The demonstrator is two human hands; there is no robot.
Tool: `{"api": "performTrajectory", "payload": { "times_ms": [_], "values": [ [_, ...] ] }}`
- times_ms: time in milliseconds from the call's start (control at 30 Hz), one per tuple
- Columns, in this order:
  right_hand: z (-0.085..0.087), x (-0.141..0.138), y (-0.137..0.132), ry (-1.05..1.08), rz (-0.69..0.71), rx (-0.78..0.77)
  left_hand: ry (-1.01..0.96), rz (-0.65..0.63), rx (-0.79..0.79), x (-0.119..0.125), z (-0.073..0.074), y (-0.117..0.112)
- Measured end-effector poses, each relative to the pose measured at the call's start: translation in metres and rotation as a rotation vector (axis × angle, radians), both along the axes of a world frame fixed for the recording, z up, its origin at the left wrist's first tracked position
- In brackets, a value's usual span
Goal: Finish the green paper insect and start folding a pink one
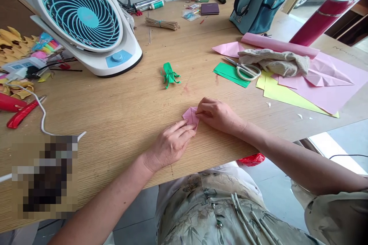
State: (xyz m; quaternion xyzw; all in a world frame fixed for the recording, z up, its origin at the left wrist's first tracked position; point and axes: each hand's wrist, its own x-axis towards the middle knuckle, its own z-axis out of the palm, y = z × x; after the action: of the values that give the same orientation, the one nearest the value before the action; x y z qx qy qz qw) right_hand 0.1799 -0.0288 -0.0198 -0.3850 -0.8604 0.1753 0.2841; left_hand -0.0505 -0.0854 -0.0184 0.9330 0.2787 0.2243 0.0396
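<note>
A small folded piece of pink paper (189,115) lies on the wooden table in front of me. My left hand (172,141) rests across its near edge, fingers stretched out and lying on the paper; its thumb is hidden. At the paper's right edge, my right hand (217,115) pinches the paper between thumb and curled fingers. Just beyond the hands stands a green folded-paper insect (170,74) with thin legs.
A white and blue fan (117,57) stands at the left, near a red-handled cutter (23,115) and a white cable. Scissors (248,72) lie on green paper (230,73) at the right, beside a grey cloth (276,61), pink sheets, a red flask (319,21) and a blue bag (255,4).
</note>
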Motion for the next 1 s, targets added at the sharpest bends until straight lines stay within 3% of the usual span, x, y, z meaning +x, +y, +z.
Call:
{"api": "performTrajectory", "payload": {
  "times_ms": [200, 333, 700, 1000],
  "values": [
    [-0.009, -0.002, 0.003, 0.001, -0.050, 0.026, -0.077, 0.138, -0.095, 0.014, 0.004, -0.001],
    [-0.010, -0.003, 0.002, 0.005, -0.052, 0.020, -0.068, 0.240, -0.046, 0.023, 0.001, -0.004],
    [-0.009, -0.003, 0.003, -0.006, -0.048, 0.003, 0.102, 0.212, 0.232, 0.023, -0.004, -0.012],
    [-0.008, -0.004, 0.002, -0.009, -0.055, -0.009, 0.089, 0.183, 0.114, 0.017, 0.003, -0.011]
  ]
}}
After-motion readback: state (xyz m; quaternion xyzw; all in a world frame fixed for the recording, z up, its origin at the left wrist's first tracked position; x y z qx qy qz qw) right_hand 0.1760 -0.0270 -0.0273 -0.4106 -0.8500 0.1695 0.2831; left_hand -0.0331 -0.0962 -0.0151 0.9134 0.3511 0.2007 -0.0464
